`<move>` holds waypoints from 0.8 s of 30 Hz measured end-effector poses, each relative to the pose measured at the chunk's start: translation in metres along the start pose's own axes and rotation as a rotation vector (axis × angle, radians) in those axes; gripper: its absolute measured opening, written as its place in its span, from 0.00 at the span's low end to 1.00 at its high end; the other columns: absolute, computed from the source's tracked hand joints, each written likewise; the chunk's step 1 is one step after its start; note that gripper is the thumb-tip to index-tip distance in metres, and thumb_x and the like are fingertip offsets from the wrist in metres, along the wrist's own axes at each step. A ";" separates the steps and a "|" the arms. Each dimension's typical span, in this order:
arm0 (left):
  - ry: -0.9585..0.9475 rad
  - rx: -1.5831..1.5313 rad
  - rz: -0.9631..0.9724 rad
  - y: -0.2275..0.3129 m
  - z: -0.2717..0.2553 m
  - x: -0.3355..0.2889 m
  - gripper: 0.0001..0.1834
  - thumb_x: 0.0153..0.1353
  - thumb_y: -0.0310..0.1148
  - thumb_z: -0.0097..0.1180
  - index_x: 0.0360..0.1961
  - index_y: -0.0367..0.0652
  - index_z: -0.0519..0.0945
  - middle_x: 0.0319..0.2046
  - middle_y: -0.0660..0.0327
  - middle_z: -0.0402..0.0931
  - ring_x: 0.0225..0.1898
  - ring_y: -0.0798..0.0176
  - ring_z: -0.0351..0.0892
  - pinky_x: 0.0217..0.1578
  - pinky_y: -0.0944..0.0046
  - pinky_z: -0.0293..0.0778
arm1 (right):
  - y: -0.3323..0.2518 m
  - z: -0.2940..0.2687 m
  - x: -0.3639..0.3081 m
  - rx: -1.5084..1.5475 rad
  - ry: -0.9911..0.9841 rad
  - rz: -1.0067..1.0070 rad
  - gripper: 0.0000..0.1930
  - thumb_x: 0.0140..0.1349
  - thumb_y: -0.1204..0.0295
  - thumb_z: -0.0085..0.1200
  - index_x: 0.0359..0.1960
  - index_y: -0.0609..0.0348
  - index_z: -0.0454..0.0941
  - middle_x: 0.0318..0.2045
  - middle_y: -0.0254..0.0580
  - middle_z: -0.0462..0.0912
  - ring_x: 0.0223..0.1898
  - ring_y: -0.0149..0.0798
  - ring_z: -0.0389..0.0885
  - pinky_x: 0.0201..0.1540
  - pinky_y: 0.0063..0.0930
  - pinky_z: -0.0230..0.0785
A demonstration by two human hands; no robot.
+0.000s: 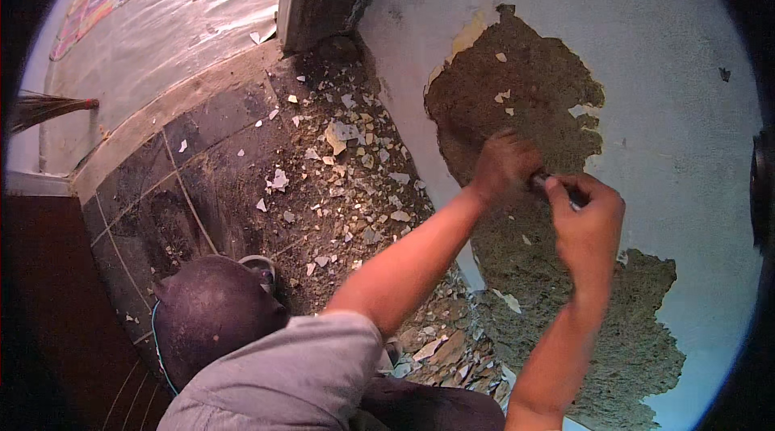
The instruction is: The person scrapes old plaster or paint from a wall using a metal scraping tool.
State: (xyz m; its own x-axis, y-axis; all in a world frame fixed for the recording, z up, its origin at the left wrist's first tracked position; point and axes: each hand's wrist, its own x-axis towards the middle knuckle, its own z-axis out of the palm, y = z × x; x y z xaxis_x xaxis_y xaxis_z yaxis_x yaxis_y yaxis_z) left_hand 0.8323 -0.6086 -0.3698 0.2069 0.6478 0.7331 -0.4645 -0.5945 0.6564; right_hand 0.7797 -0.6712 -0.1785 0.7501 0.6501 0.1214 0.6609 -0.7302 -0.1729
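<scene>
Over a patch of bare brown plaster (pixel 557 92) on the white wall, both hands work close together. My right hand (pixel 593 217) is closed around a slim tool (pixel 539 182) with a dark part and a bit of shiny metal; its working end is hidden, so its exact kind does not show. Just left of it, my left hand (pixel 507 166) is against or very near the bare plaster. Motion smears its fingers, and whether it also grips the tool cannot be made out. Ragged edges of white paint (pixel 670 165) surround the patch.
Paint flakes and plaster crumbs (pixel 347 140) litter the dark tiled floor (pixel 218 156) along the wall's foot. More rubble (pixel 440 342) lies beside my bent knee (pixel 218 310). A dark door frame (pixel 315 3) stands at the back, and a broom (pixel 52 106) lies at far left.
</scene>
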 end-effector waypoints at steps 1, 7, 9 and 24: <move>-0.085 0.025 -0.007 -0.003 0.004 0.004 0.12 0.42 0.43 0.62 0.23 0.50 0.77 0.20 0.57 0.74 0.27 0.48 0.78 0.40 0.45 0.73 | 0.005 -0.005 0.005 -0.012 0.010 -0.009 0.13 0.59 0.66 0.63 0.37 0.66 0.86 0.31 0.52 0.87 0.32 0.41 0.86 0.40 0.33 0.75; -0.291 0.122 -0.089 0.019 -0.004 0.001 0.12 0.45 0.42 0.62 0.30 0.49 0.81 0.25 0.53 0.79 0.34 0.46 0.82 0.51 0.42 0.72 | 0.037 0.000 -0.009 0.042 0.037 -0.004 0.15 0.59 0.64 0.64 0.36 0.67 0.86 0.32 0.52 0.87 0.33 0.44 0.86 0.40 0.34 0.74; -0.380 0.164 -0.066 0.024 0.003 -0.006 0.12 0.45 0.40 0.61 0.31 0.48 0.82 0.27 0.51 0.81 0.34 0.45 0.82 0.50 0.43 0.73 | 0.074 0.007 -0.020 0.077 0.082 0.015 0.17 0.60 0.61 0.65 0.36 0.67 0.86 0.32 0.48 0.87 0.32 0.40 0.84 0.38 0.34 0.74; -0.192 0.059 0.059 0.051 0.007 -0.031 0.20 0.33 0.49 0.66 0.24 0.49 0.78 0.22 0.61 0.75 0.30 0.51 0.81 0.33 0.47 0.72 | 0.039 -0.024 -0.064 0.077 0.080 0.082 0.11 0.59 0.69 0.65 0.37 0.66 0.85 0.29 0.45 0.86 0.31 0.35 0.82 0.39 0.29 0.73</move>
State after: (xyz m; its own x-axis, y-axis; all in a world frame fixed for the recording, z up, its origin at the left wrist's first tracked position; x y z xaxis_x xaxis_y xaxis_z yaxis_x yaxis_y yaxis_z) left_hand 0.8082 -0.6620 -0.3577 0.3440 0.5111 0.7877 -0.4307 -0.6595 0.6161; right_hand 0.7581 -0.7462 -0.1699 0.8028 0.5683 0.1805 0.5962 -0.7597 -0.2596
